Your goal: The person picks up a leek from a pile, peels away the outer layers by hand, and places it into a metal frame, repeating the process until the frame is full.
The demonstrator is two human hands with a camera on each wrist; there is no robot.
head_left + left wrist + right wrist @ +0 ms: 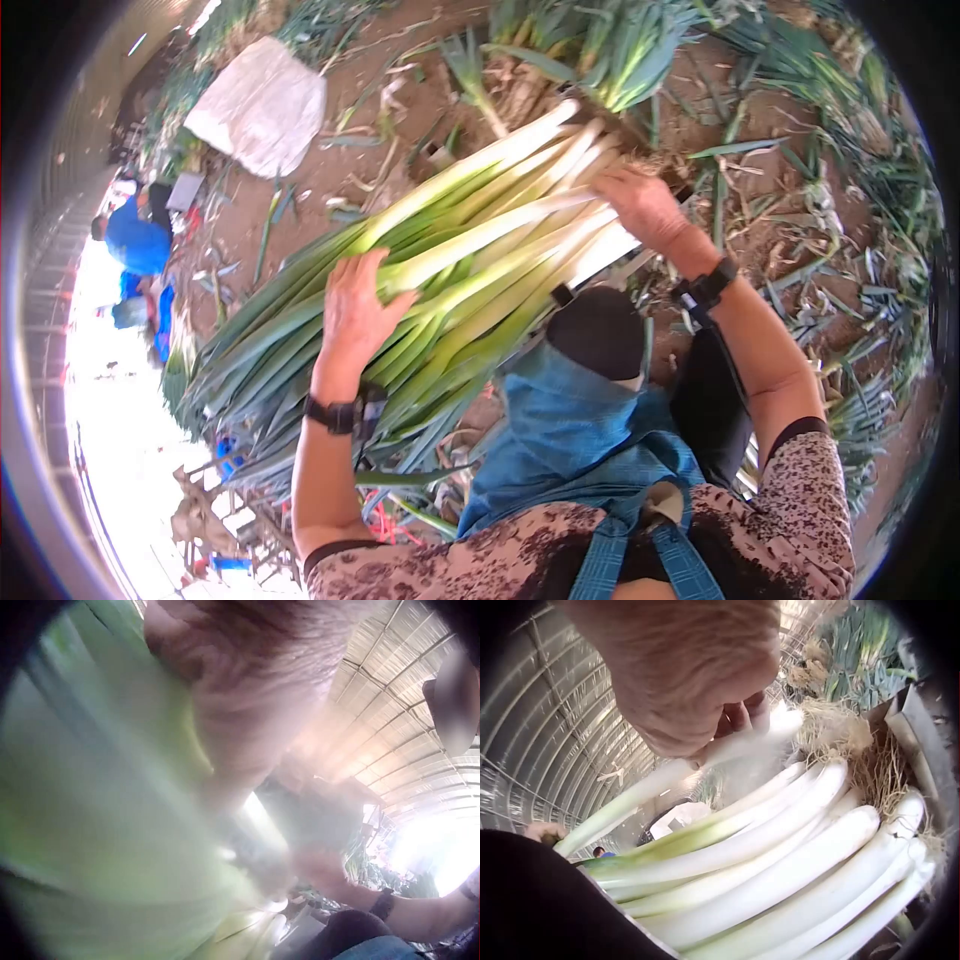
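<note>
A large pile of leeks (470, 290) lies across in front of the person, green leaves to the left and white ends to the right. Over the top of it runs one leek (630, 799). My right hand (640, 207) grips this leek by its white end, with the fingertips curled under the stalk in the right wrist view. Farther along, my left hand (355, 305) holds the same leek where it turns green, thumb spread to the right. Stringy roots (881, 761) stick out beyond the white ends of the pile.
More bunches of leeks (640, 60) stand at the back and along the right. A white sack (262, 108) lies on the littered soil at upper left. Another person in blue (137, 235) is at the far left. The wearer's knee (597, 335) is close below the pile.
</note>
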